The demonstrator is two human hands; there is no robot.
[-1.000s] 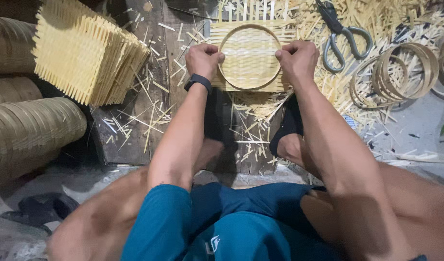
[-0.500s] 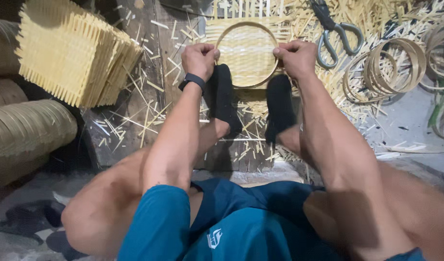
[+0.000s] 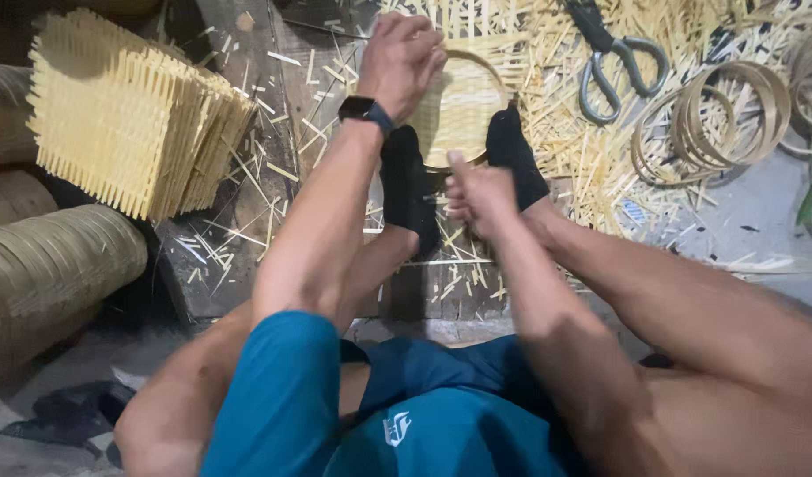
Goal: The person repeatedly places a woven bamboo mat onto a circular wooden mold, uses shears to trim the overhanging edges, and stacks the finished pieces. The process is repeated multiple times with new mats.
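Woven bamboo mat (image 3: 459,106) with a round hoop (image 3: 498,79) laid on it sits at the far middle of the scene, on a dark wooden board (image 3: 247,221) strewn with pale splinters. Two feet in black socks (image 3: 410,185) press on its near edge, one at the left and one at the right (the right sock covers part of the hoop's near rim).

The person's left hand (image 3: 401,57) is at the far left edge of the mat, fingers curled down over the rim; it seems to grip the mat's edge, though the fingertips are hidden behind the knuckles, so how tightly cannot be told. A black watch (image 3: 363,110) sits on that wrist.

The right hand (image 3: 476,194) is nearer, just beside the right sock and off the mat. Its fingers are loosely bent with the thumb raised; the hand is blurred, and whether anything is pinched in it cannot be told.

Far left stands a leaning stack of square woven mats (image 3: 132,124), with rolls of bamboo strip (image 3: 52,265) near it on the left. Scissors (image 3: 613,62) lie on the splinter litter at the far right, and a bundle of spare hoops (image 3: 719,124) lies further right
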